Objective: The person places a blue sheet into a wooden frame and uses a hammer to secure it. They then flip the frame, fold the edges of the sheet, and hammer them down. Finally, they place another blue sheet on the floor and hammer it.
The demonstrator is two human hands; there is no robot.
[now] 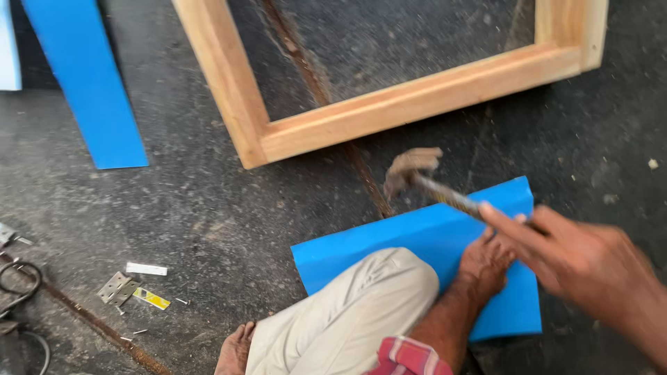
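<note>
My right hand (pixel 577 260) grips the handle of a hammer (pixel 424 179), whose blurred metal head hangs just below the lower rail of a wooden frame (pixel 389 107) lying on the dark floor. Under my bent leg and foot lies a blue sheet (pixel 424 239). My left hand is out of view.
A second blue strip (pixel 94 83) lies at the upper left. Small metal hinges (pixel 117 287), a white piece (pixel 146 269), a yellow piece (pixel 151 298) and loose nails sit on the floor at the lower left, beside a black cable (pixel 19 285). A rusty bar (pixel 104 330) crosses the floor.
</note>
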